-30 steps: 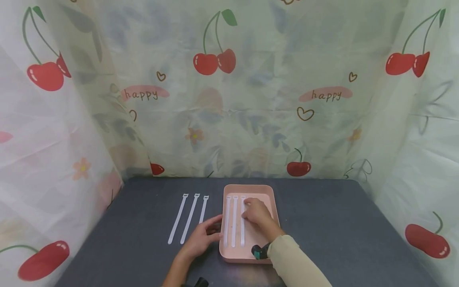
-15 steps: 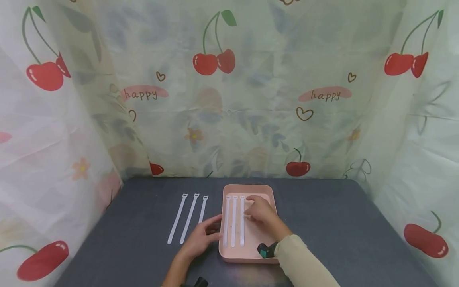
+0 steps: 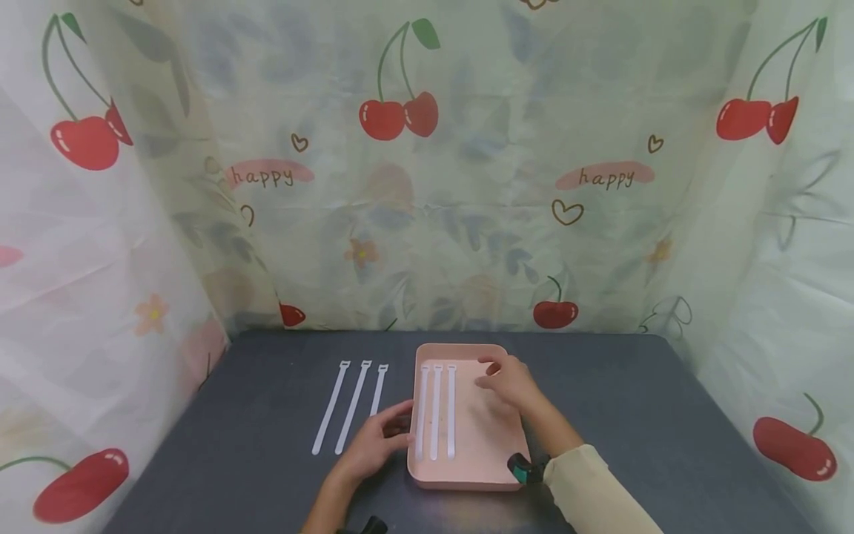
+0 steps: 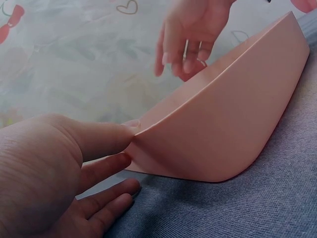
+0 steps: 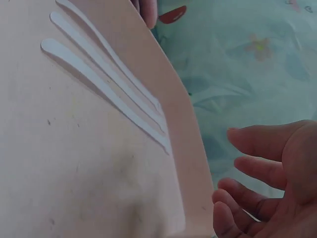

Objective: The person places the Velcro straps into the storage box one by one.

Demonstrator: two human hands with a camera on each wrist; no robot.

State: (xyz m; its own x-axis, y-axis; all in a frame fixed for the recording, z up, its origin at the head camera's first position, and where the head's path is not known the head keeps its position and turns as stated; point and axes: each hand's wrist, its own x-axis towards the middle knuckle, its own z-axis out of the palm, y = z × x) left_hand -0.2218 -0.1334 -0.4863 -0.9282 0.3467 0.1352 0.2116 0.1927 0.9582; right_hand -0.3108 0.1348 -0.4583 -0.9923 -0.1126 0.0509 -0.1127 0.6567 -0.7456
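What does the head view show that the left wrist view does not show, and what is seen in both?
Only the head view shows three white straps on the dark table and three straps inside the tray. Only the left wrist view shows closely the left hand touching the tray's outer corner. Both show the pink tray and the right hand, empty, above it.

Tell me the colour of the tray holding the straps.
Pale pink tray, seen best in the head view.

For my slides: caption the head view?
Three white straps in pink tray; left hand steadies it.
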